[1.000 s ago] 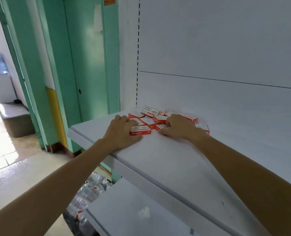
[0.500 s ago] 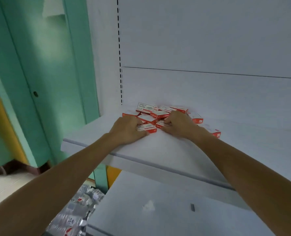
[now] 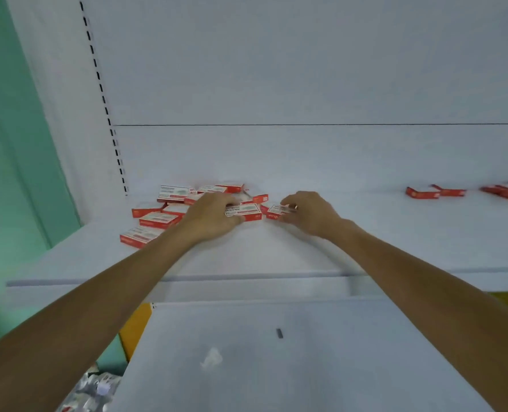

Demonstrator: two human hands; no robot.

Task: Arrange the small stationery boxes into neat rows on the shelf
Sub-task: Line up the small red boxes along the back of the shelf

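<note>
Several small red-and-white stationery boxes [image 3: 157, 219] lie in a loose pile at the left back of the white shelf [image 3: 276, 257]. My left hand [image 3: 214, 217] grips one box [image 3: 247, 211] at the pile's right side. My right hand [image 3: 309, 212] pinches another small box [image 3: 276, 212] just to the right of it. The two held boxes sit close together, low over the shelf. More red boxes [image 3: 422, 192] lie apart at the far right of the shelf.
A white back panel [image 3: 306, 84] with a slotted upright [image 3: 110, 123] rises behind the shelf. A lower white shelf [image 3: 276, 367] juts out below, with a scrap of paper [image 3: 212, 356] on it. A green wall [image 3: 15, 144] stands to the left. Wrapped bottles [image 3: 95, 391] lie at floor level.
The view has swung right and closer, revealing boxes at the far right. Both hands have moved to the right of the pile and each now holds a box.
</note>
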